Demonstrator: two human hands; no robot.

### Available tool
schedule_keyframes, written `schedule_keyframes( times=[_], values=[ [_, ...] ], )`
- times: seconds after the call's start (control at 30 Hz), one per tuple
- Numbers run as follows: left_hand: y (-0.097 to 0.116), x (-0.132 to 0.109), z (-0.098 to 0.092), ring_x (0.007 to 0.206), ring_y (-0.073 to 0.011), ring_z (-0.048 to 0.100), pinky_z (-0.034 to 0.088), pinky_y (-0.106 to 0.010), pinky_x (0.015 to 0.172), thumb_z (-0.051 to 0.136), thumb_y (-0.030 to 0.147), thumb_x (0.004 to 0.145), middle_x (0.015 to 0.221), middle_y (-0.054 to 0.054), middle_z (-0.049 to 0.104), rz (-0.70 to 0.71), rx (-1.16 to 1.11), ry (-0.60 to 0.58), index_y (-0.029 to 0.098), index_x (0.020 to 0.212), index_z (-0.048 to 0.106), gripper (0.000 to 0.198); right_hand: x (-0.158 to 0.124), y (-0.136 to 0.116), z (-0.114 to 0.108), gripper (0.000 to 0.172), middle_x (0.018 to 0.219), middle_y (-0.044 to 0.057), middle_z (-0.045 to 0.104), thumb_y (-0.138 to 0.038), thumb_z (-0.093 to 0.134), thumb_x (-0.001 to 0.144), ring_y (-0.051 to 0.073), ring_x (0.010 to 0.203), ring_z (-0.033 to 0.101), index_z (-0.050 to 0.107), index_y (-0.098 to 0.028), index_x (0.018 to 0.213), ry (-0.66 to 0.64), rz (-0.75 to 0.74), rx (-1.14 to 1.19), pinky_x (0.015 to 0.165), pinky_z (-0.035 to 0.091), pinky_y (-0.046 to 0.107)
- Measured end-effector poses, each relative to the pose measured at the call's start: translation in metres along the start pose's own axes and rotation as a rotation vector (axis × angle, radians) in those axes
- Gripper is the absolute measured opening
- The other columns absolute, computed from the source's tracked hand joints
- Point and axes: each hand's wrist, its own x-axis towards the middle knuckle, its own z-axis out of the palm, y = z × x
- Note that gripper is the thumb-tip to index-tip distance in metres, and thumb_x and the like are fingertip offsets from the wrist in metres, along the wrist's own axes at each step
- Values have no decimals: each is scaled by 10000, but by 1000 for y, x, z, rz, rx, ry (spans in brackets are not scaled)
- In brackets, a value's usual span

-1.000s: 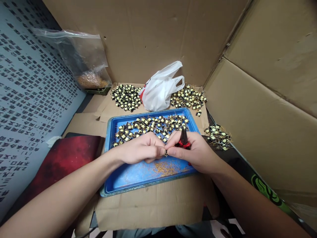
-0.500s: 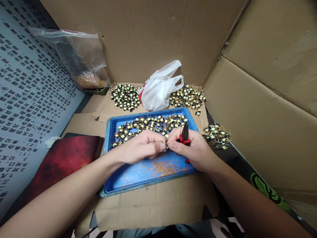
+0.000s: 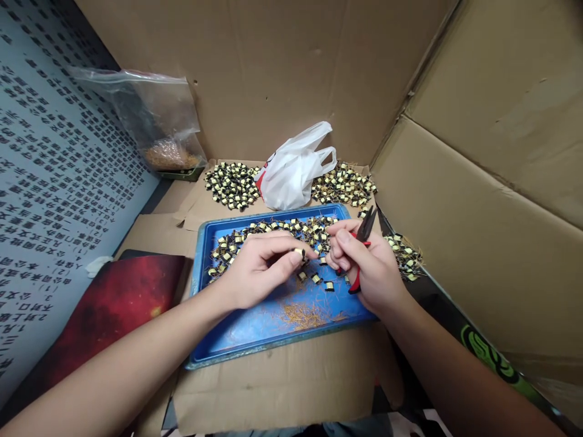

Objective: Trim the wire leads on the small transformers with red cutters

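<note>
Pinched a yellow-and-black component (image 3: 299,252) in the left hand (image 3: 259,267), over the blue tray (image 3: 237,331) between its side edges; clasped red-handled pliers (image 3: 365,229) in the curled right hand (image 3: 371,264), by the right edge.

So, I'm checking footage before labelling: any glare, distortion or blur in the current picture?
Head view: small highlights glint on the clear bag; same view, the printed panel looks stretched toward the left edge; also there, the wire clippings blend together, though the pliers read clearly.
</note>
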Motion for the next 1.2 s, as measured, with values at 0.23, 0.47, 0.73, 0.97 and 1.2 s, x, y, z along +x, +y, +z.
schedule_keyframes(
  times=[0.23,0.47,0.73,0.97,1.2],
  values=[
    [-11,-3,3,1013,-164,746,575,-276,923,690,150,1003,1140,-92,798,274,367,208,174,1425,685,423,-4,3,-1,310,749,-35,573,-509,751,968,100,585,455,711,-211,1043,-106,66,-136,581,375,286],
    [-9,-6,4,1041,-175,780,636,-286,934,658,151,1018,1195,-88,809,338,530,184,214,1439,668,426,-9,1,-1,360,763,-22,594,-555,718,974,108,605,455,689,-197,944,-177,43,-254,590,390,280],
    [-6,-6,8,1045,-209,766,640,-342,936,663,184,996,1204,-79,795,184,492,150,265,1361,731,380,-5,-8,9,138,725,-9,632,-325,758,874,139,632,524,694,-206,847,-77,-71,-494,574,451,274],
    [1,-1,6,841,-185,672,574,-317,807,646,265,978,1023,-67,737,-2,287,102,203,1396,674,423,-5,-8,3,122,746,6,641,-266,742,917,152,648,545,713,-202,817,-20,-260,-824,606,417,302],
    [-1,-1,7,776,-147,641,518,-241,692,717,406,996,949,-58,767,-284,-135,43,162,1134,773,286,-6,-5,0,134,773,26,646,-231,693,975,188,735,596,699,-202,844,-110,-386,-962,676,447,329]
  ],
)
